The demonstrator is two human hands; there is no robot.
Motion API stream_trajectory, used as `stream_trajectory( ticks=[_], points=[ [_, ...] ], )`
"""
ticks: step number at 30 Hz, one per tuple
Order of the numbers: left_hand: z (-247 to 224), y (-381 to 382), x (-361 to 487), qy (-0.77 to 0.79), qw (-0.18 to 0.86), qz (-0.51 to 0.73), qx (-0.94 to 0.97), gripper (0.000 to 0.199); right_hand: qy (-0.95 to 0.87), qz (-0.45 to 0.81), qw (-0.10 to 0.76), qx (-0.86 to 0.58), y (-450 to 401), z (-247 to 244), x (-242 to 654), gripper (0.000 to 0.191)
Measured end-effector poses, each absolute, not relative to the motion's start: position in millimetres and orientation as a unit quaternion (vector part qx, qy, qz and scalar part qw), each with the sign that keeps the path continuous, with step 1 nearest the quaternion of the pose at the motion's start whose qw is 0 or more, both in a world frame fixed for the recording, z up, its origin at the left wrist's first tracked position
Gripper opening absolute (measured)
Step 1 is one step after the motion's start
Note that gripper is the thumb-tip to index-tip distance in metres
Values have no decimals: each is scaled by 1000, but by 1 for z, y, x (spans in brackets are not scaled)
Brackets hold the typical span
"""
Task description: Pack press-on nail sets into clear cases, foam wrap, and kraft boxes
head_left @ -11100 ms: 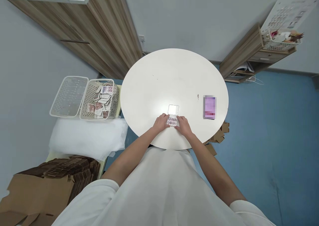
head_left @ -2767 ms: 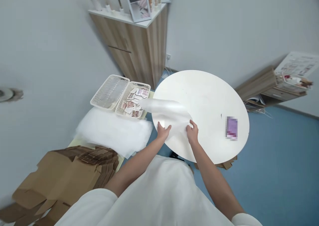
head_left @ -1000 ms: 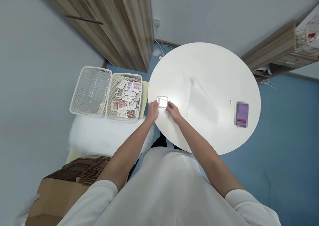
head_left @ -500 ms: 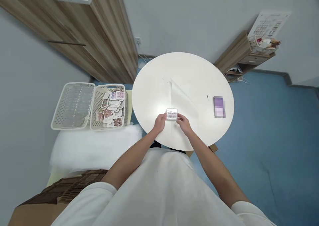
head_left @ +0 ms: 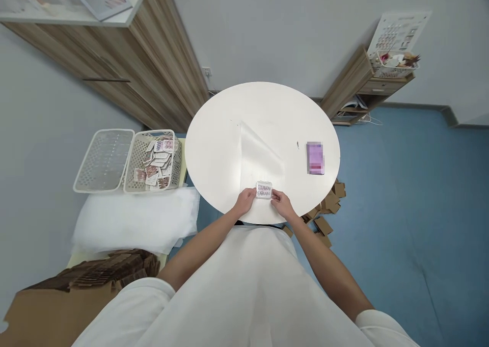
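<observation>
A small clear plastic case with rows of pinkish press-on nails [head_left: 264, 189] is held near the front of the round white table [head_left: 214, 133]. Its left edge is gripped by my left hand [head_left: 245, 201], closed at the fingertips. On the opposite edge, the fingers of my right hand [head_left: 281, 204] are closed too. Just beyond the case lies a thin translucent sheet [head_left: 260, 151] with a slanting edge, flat on the tabletop. Whether the case touches the table or hovers over it, I cannot tell.
To the left, a white basket [head_left: 175, 164] holds many nail cards, beside another basket [head_left: 84, 174] with clear plastic trays. White foam sheets [head_left: 133, 219] and a cardboard box [head_left: 57, 306] lie nearer. A purple item [head_left: 315, 158] is on the table's right; cardboard pieces [head_left: 324, 225] lie below.
The view has shifted, so the table sits further left. Both hands still hold the case, now closer to the table's front edge and past the sheet's near part.
</observation>
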State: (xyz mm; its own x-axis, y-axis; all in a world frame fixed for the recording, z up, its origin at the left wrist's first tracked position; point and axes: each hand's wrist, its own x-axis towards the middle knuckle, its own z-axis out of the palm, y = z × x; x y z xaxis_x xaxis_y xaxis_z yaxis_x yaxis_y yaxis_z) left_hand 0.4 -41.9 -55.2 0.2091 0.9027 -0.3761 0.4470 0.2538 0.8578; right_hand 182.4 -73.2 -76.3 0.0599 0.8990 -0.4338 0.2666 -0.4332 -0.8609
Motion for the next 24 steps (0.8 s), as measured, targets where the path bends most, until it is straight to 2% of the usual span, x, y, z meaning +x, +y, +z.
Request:
stream_trajectory(
  ticks=[9,15,24],
  points=[
    [-55,-45,11,633,480,205,572,37,-528,503,265,-631,-63,-77,189,53],
    [-63,-47,13,618,454,210,606,36,-572,489,224,-619,-60,-79,188,64],
    [-74,-49,13,590,435,206,648,62,-661,443,191,-575,-55,-84,187,79]
  ],
)
